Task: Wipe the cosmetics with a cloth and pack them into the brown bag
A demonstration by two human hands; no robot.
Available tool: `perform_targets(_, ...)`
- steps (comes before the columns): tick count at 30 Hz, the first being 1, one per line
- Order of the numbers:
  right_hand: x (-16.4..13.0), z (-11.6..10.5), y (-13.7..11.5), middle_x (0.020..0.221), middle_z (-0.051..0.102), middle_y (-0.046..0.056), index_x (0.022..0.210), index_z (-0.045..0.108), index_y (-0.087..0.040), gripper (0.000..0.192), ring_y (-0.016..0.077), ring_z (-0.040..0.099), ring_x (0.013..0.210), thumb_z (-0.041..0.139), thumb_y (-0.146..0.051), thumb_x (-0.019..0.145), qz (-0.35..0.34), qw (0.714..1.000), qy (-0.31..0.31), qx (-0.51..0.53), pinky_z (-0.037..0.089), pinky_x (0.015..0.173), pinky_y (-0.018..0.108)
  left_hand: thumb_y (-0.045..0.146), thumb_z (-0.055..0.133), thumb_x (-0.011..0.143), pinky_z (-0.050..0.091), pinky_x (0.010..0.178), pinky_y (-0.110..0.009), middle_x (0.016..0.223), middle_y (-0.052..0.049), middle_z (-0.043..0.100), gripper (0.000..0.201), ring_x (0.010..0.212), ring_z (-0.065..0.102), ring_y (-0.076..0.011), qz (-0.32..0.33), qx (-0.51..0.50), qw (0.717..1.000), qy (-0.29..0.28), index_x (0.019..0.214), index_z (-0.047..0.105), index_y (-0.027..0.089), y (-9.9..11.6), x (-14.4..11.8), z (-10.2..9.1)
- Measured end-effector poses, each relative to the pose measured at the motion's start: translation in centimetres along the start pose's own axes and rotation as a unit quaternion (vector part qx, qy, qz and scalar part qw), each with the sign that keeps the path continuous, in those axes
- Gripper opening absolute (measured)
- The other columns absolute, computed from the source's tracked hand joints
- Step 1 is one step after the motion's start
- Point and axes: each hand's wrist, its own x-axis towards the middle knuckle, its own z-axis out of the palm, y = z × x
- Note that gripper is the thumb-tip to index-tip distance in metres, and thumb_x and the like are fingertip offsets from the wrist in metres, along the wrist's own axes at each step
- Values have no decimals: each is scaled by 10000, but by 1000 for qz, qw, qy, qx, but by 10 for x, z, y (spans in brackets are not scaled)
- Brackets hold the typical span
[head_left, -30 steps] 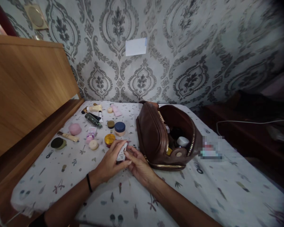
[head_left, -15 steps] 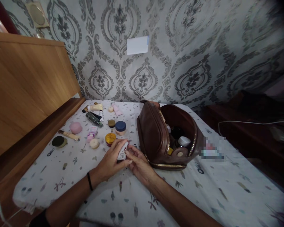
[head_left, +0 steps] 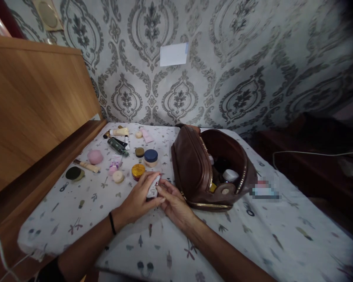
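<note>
My left hand (head_left: 137, 200) and my right hand (head_left: 174, 204) meet over a patterned white sheet (head_left: 111, 219), both gripping one small white container (head_left: 152, 189). The left hand's fingers wrap over its top; the right hand's fingertips touch its right side. Just to the right lies an open brown leather toiletry bag (head_left: 191, 166) with gold zips, and a white-capped jar (head_left: 230, 175) and other small items show inside it. A gold-lidded jar (head_left: 138, 170) sits just beyond my left hand.
Several cosmetics lie at the back left: a blue-lidded jar (head_left: 150, 156), a pink sponge (head_left: 94, 156), a dark green tube (head_left: 117, 147), a cream tube (head_left: 118, 132), a dark round compact (head_left: 74, 173). A wooden headboard (head_left: 32, 105) rises on the left. Patterned wallpaper lies behind.
The view has drifted slightly. Both hands stay together on the small white container with only small finger shifts.
</note>
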Motion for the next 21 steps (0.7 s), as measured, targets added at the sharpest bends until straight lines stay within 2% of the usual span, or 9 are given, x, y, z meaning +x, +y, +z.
perform_targets(11,1,-1,1,833,670,-20,962,693,-200,411,104,622,772,902,-279,616,2,1000,-8,0,479,701,203,384,608,905,401,1112,-474,1394,-143,465,638,1330,449,-300,2,-3,1000,2,1471,351,241,-1,-1,0)
perform_targets(21,1,-2,2,834,676,-18,972,685,-199,422,109,633,774,898,-283,618,6,1000,-6,-3,488,722,213,388,597,913,413,1113,-448,1377,-157,458,615,1330,450,-281,2,8,1000,-10,1449,361,200,0,0,-2)
